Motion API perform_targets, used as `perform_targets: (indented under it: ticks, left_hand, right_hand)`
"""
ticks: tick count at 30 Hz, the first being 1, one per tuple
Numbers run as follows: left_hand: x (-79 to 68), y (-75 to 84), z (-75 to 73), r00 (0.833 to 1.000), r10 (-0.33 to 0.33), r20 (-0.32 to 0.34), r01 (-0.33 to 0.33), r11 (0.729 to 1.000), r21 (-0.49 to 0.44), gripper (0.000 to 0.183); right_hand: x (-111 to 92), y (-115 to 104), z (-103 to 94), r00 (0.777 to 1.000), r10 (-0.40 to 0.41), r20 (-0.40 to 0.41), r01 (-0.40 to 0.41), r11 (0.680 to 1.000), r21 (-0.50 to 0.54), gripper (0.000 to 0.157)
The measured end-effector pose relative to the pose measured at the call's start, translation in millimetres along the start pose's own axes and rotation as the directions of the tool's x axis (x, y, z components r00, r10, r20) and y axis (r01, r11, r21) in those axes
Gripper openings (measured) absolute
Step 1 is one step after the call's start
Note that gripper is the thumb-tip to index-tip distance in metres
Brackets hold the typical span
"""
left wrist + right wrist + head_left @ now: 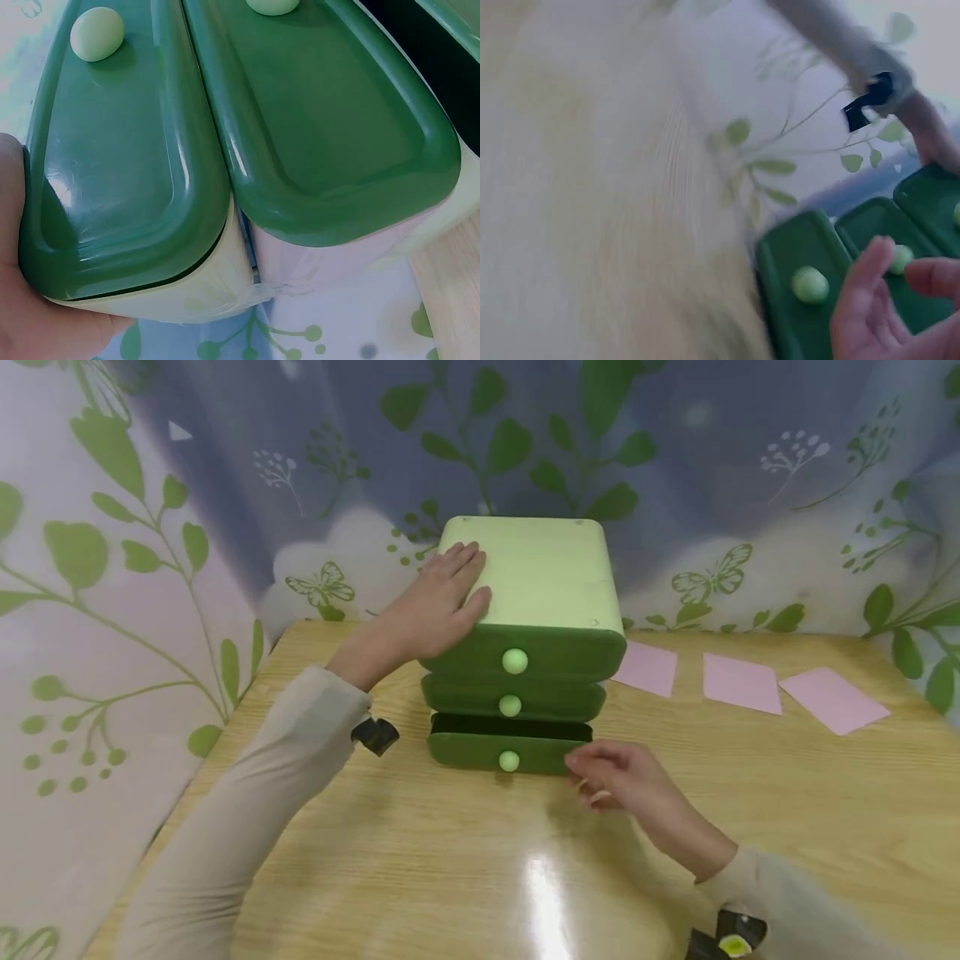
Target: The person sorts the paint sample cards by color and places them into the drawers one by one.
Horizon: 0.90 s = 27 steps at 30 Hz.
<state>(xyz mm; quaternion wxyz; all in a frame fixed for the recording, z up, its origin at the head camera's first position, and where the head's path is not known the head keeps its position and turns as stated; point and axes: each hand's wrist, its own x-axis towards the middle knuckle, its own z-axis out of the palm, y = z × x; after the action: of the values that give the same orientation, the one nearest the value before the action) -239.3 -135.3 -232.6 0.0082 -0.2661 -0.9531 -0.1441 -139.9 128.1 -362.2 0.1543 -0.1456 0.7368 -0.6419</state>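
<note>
A small light green drawer cabinet (536, 568) with three dark green drawer fronts stands on the table. The bottom drawer (465, 752) is pulled partly out, with a dark gap behind its front. My left hand (446, 597) rests on the cabinet's top at its left edge, fingers extended; the left wrist view shows part of this hand beside the top drawer (127, 150). By the right end of the bottom drawer is my right hand (626, 781), fingers loosely bent. In the right wrist view, its thumb and fingers stand apart with nothing between them. Whether it touches the drawer, I cannot tell.
Three pink paper sheets (742, 683) lie on the wooden table (420, 868) to the cabinet's right. Behind the cabinet is a wall (345, 468) patterned with leaves and butterflies. Round pale green knobs (515, 661) stick out from the drawer fronts.
</note>
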Motion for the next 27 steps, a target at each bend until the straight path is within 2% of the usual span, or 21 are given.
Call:
perform_targets:
  ticks: [1, 2, 3, 4, 5, 7, 9, 12, 14, 17, 24, 27]
  left_hand:
    - [-0.8, -0.6, -0.9, 1.0, -0.006, -0.002, 0.006, 1.0, 0.001, 0.061]
    - [-1.6, -1.0, -1.8, 1.0, -0.01, -0.004, 0.01, 1.0, 0.002, 0.061]
    - [-2.0, -1.7, -2.1, 1.0, -0.013, -0.006, 0.013, 1.0, 0.002, 0.061]
    - [-2.2, -2.2, -2.0, 1.0, -0.013, -0.006, 0.013, 1.0, 0.003, 0.061]
    - [-2.2, -2.5, -1.5, 1.0, -0.012, -0.003, 0.012, 1.0, 0.0, 0.062]
    - [-1.4, -2.7, 0.5, 1.0, -0.005, 0.005, 0.005, 1.0, -0.006, 0.062]
    - [0.4, -2.7, 3.0, 1.0, 0.003, 0.007, -0.003, 1.0, -0.008, 0.063]
    - [3.2, -2.4, 4.9, 1.0, 0.009, 0.005, -0.009, 1.0, -0.009, 0.063]
    - [4.5, -1.9, 4.8, 1.0, 0.009, -0.003, -0.009, 1.0, -0.006, 0.062]
    - [4.7, -1.7, 4.0, 1.0, 0.004, -0.007, -0.004, 1.0, -0.004, 0.062]
    - [2.5, -0.8, 1.7, 1.0, 0.001, -0.009, -0.001, 1.0, -0.004, 0.062]
    - [1.8, -0.6, 1.1, 1.0, 0.001, -0.012, -0.001, 1.0, -0.003, 0.062]
  right_hand:
    - [2, 2, 2.9, 0.989, 0.131, 0.067, -0.141, 0.973, 0.181, 0.018]
    - [5, 6, 6.4, 0.962, 0.23, 0.144, -0.265, 0.911, 0.316, 0.025]
    - [10, 9, 10.5, 0.933, 0.292, 0.21, -0.356, 0.838, 0.413, 0.031]
    - [15, 14, 14.9, 0.911, 0.317, 0.263, -0.409, 0.773, 0.485, 0.036]
    - [20, 18, 19.8, 0.898, 0.328, 0.292, -0.438, 0.721, 0.537, 0.041]
    - [29, 26, 28.9, 0.887, 0.336, 0.318, -0.462, 0.641, 0.613, 0.048]
    - [35, 33, 35.9, 0.882, 0.35, 0.315, -0.468, 0.57, 0.676, 0.045]
    - [42, 37, 42.2, 0.889, 0.367, 0.274, -0.437, 0.502, 0.746, 0.031]
    - [44, 36, 43.8, 0.894, 0.376, 0.245, -0.415, 0.488, 0.767, 0.022]
    - [44, 33, 45.6, 0.896, 0.387, 0.219, -0.399, 0.482, 0.78, 0.018]
    - [23, 36, 57.9, 0.899, 0.389, 0.2, -0.401, 0.551, 0.732, 0.017]
    - [9, 38, 65.5, 0.899, 0.383, 0.21, -0.408, 0.563, 0.719, 0.016]
